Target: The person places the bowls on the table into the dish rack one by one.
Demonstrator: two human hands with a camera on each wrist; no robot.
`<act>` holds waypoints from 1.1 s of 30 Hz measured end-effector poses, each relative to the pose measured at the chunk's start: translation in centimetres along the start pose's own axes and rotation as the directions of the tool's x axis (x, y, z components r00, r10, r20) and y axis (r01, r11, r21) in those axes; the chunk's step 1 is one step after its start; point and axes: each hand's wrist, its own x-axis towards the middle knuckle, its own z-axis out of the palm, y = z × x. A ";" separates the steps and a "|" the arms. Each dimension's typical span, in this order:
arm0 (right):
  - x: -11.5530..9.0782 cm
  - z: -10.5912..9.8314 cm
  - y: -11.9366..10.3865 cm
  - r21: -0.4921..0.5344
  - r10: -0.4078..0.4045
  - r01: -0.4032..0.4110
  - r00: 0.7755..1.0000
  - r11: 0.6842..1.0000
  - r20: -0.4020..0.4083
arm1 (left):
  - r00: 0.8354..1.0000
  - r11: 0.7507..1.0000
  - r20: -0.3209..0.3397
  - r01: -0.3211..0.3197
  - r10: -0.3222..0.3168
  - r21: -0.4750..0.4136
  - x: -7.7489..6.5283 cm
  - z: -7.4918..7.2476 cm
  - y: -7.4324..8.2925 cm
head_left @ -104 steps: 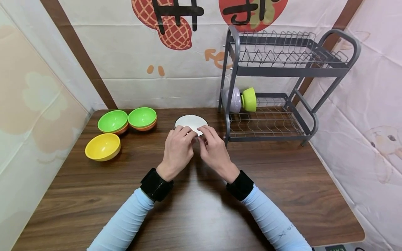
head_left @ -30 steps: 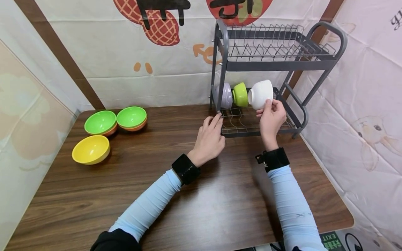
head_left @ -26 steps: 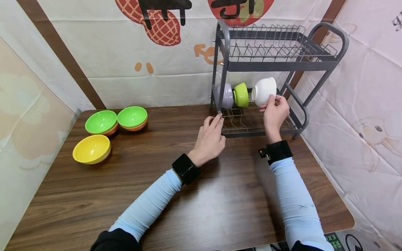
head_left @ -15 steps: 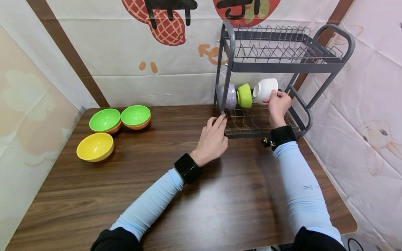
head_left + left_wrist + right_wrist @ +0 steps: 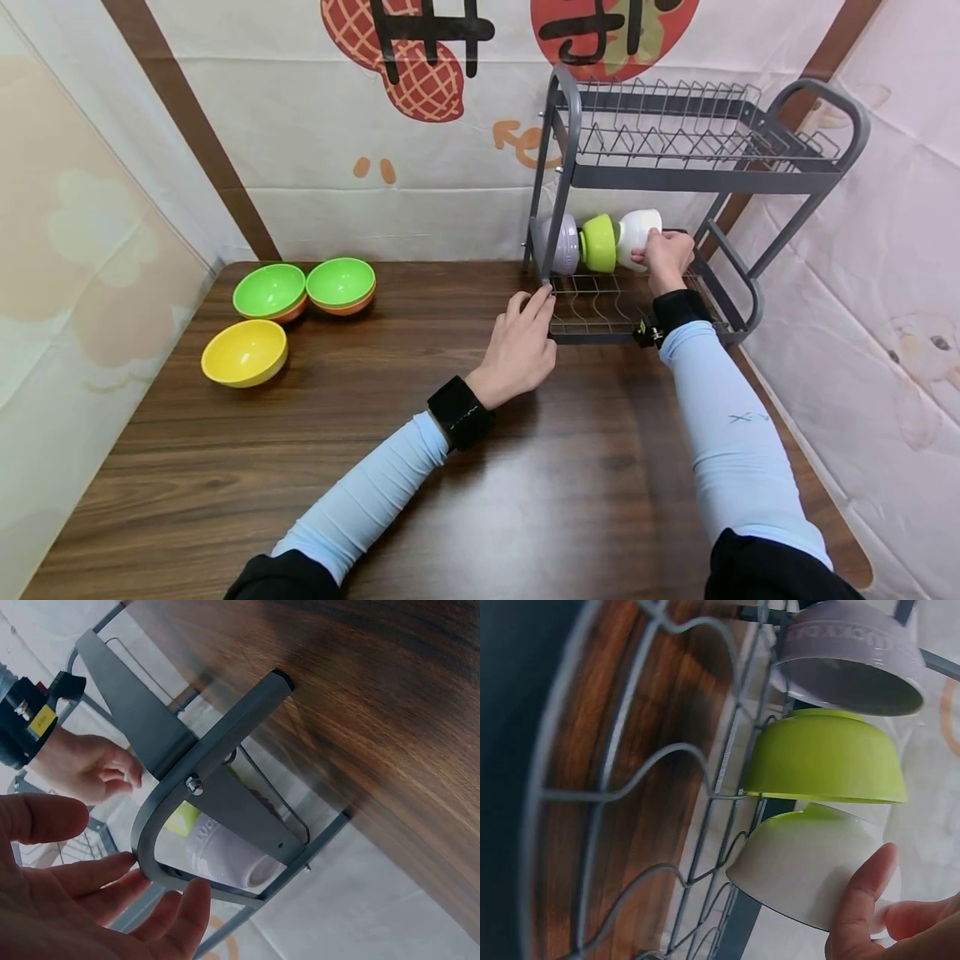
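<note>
On the rack's lower shelf, my right hand (image 5: 667,257) pinches the rim of a white bowl (image 5: 636,237), which is turned on its side. In the right wrist view the white bowl (image 5: 810,862) sits against the wire shelf, close beside a lime-green bowl (image 5: 825,757). Past that stands a lavender bowl (image 5: 851,660) with raised lettering, also on its side. My left hand (image 5: 521,342) rests its fingertips on the front left post of the grey dish rack (image 5: 697,181). Its fingers (image 5: 105,881) look extended and loosely bent beside the frame in the left wrist view.
At the back left of the wooden table (image 5: 300,483) are a yellow bowl (image 5: 245,353) and two green bowls, a left one (image 5: 268,288) and a right one (image 5: 341,282), each stacked on an orange bowl. The rack's upper wire tier (image 5: 690,125) overhangs the lower shelf.
The white bowl went from the table to the rack in my right hand, then down and left beside the lime-green bowl. My left hand left the bowl and went to the rack's post.
</note>
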 end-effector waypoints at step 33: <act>0.8 -0.7 1.0 -0.192 -0.081 0.089 0.996 0.977 0.046 | 1.000 0.999 -0.005 -0.006 0.006 0.035 -0.2 0.4 -0.1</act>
